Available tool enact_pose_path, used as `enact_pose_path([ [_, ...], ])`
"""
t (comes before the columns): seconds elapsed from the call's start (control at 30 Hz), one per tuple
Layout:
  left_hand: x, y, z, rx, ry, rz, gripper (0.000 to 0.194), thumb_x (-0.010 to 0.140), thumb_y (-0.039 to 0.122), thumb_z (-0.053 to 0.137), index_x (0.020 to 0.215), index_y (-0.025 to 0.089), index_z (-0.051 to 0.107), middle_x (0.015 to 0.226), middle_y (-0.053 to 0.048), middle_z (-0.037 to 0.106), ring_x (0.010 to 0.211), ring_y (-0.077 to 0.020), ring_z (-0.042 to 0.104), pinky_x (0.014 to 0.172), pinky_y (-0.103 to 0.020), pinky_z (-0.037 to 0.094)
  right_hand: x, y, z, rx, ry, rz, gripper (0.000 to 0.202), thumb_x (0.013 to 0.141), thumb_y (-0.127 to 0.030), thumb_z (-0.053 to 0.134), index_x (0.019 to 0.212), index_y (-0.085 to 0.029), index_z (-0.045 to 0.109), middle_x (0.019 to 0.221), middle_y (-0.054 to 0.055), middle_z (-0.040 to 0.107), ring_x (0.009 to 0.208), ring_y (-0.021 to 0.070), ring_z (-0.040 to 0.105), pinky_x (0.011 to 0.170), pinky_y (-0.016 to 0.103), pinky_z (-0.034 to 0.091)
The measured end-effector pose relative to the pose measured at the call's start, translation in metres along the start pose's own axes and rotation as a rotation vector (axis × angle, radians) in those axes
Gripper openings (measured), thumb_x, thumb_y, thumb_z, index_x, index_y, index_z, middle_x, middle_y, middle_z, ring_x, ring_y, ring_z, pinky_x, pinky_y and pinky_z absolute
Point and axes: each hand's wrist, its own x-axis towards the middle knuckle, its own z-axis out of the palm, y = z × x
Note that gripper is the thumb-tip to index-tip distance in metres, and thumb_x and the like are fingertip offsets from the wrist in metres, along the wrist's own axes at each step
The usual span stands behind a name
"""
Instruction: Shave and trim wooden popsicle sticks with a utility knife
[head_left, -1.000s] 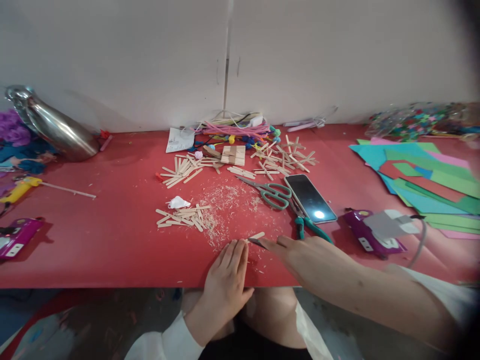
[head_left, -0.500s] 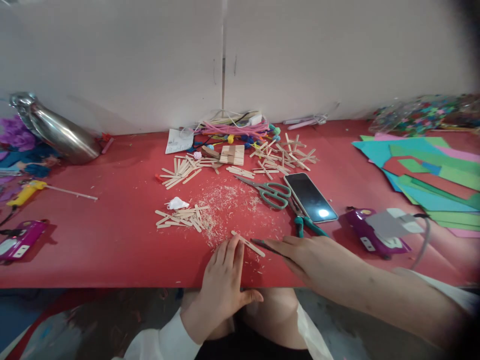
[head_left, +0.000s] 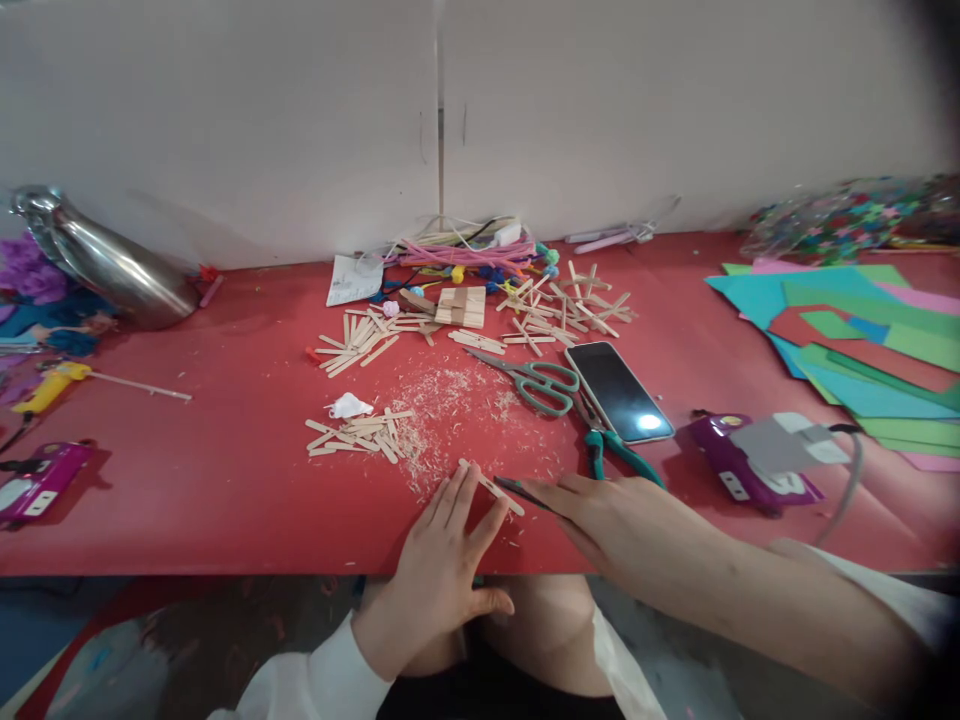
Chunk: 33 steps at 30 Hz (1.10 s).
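My left hand (head_left: pixel 442 555) lies with its fingers extended near the front edge of the red table (head_left: pixel 225 480), fingertips pressing the upper end of a wooden craft stick (head_left: pixel 502 496). To its right, my right hand (head_left: pixel 607 515) is closed around a dark, narrow-bladed tool (head_left: pixel 516 486) whose tip points left at the stick. The tool's handle is hidden in the fingers. Pale wood shavings (head_left: pixel 442 400) are scattered beyond my hands. A small pile of craft sticks (head_left: pixel 367 433) sits to the left of the shavings.
Green-handled scissors (head_left: pixel 544 387), pliers (head_left: pixel 615 450) and a phone (head_left: pixel 621 392) lie beyond my right hand. Purple power strips (head_left: pixel 750 465) are at both sides. Coloured paper (head_left: pixel 862 350) is on the right; a metal jug (head_left: pixel 120 265) and a yellow glue gun (head_left: pixel 52 386) are left.
The fingers of my left hand have spread, with the index finger now lower along the stick. The tool in my right hand has shifted slightly left. The whole view has moved a little.
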Motion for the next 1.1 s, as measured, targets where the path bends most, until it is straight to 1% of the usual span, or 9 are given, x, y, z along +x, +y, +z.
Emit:
enact_pose_path([
  [0.1,-0.001,-0.001,0.001,-0.005,0.008,0.012,0.103,0.049,0.053,0.075,0.135,0.021,0.028,0.144,-0.019,0.012,0.131,-0.0353,0.014,0.098,-0.048,0.032,0.004,-0.002,-0.003,0.048,-0.075,0.016,0.046,0.075,-0.007,0.050,0.120,-0.015,0.050,0.084,0.008,0.068,0.066,0.0180,0.065,0.047,0.025,0.041],
  [0.2,-0.003,-0.002,0.003,0.003,0.008,0.003,0.103,0.051,0.054,0.074,0.136,0.023,0.025,0.145,-0.017,0.012,0.132,-0.0339,0.012,0.099,-0.049,0.031,0.007,-0.004,-0.004,0.074,-0.109,0.045,0.045,0.078,-0.009,0.048,0.122,-0.017,0.049,0.089,0.009,0.068,0.069,0.0193,0.065,0.051,0.027,0.044],
  [0.33,-0.004,-0.002,0.006,0.008,0.031,0.011,0.109,0.047,0.052,0.077,0.137,0.023,0.022,0.145,-0.018,0.010,0.132,-0.0343,0.011,0.100,-0.048,0.031,0.009,-0.007,-0.005,0.078,-0.187,0.059,0.047,0.081,-0.010,0.045,0.126,-0.019,0.045,0.093,0.009,0.067,0.074,0.0200,0.065,0.055,0.029,0.045],
  [0.47,-0.003,-0.002,0.005,0.013,0.038,0.007,0.111,0.044,0.049,0.080,0.137,0.024,0.023,0.145,-0.018,0.010,0.131,-0.0344,0.014,0.099,-0.048,0.031,0.010,-0.008,-0.005,0.073,-0.186,0.066,0.046,0.082,-0.010,0.044,0.127,-0.019,0.045,0.092,0.009,0.067,0.072,0.0188,0.065,0.054,0.027,0.043],
  [0.7,-0.002,-0.001,0.004,0.011,0.017,-0.007,0.101,0.051,0.046,0.078,0.135,0.025,0.028,0.145,-0.016,0.012,0.131,-0.0335,0.015,0.099,-0.048,0.033,0.011,-0.008,-0.005,0.053,-0.187,0.045,0.046,0.080,-0.009,0.046,0.125,-0.016,0.046,0.091,0.008,0.067,0.069,0.0186,0.064,0.051,0.027,0.039],
  [0.8,-0.001,-0.001,0.004,-0.004,0.014,-0.017,0.099,0.050,0.044,0.079,0.134,0.026,0.030,0.145,-0.016,0.014,0.131,-0.0336,0.016,0.099,-0.048,0.033,0.013,-0.008,-0.004,0.014,-0.179,-0.003,0.047,0.077,-0.007,0.047,0.123,-0.014,0.049,0.095,0.009,0.067,0.069,0.0183,0.064,0.050,0.027,0.041],
  [0.93,0.003,-0.002,0.004,-0.027,-0.006,-0.038,0.099,0.045,0.045,0.081,0.131,0.028,0.035,0.143,-0.019,0.018,0.129,-0.0367,0.018,0.097,-0.050,0.033,0.017,-0.009,-0.003,-0.060,-0.152,-0.101,0.049,0.067,-0.001,0.050,0.114,-0.012,0.056,0.107,0.010,0.064,0.072,0.0181,0.065,0.049,0.027,0.045],
  [1.0,0.004,-0.002,0.005,-0.033,-0.015,-0.040,0.097,0.046,0.047,0.080,0.131,0.028,0.035,0.143,-0.020,0.019,0.129,-0.0372,0.019,0.097,-0.050,0.033,0.020,-0.010,-0.004,-0.074,-0.178,-0.100,0.054,0.061,0.001,0.052,0.114,-0.011,0.056,0.103,0.009,0.066,0.069,0.0183,0.065,0.049,0.027,0.046],
  [1.1,0.005,-0.002,0.006,-0.040,-0.021,-0.040,0.095,0.050,0.050,0.077,0.131,0.027,0.034,0.143,-0.019,0.018,0.130,-0.0362,0.018,0.098,-0.050,0.032,0.024,-0.015,-0.008,-0.096,-0.237,-0.101,0.056,0.058,0.002,0.051,0.113,-0.011,0.057,0.099,0.009,0.067,0.070,0.0194,0.065,0.050,0.027,0.047],
])
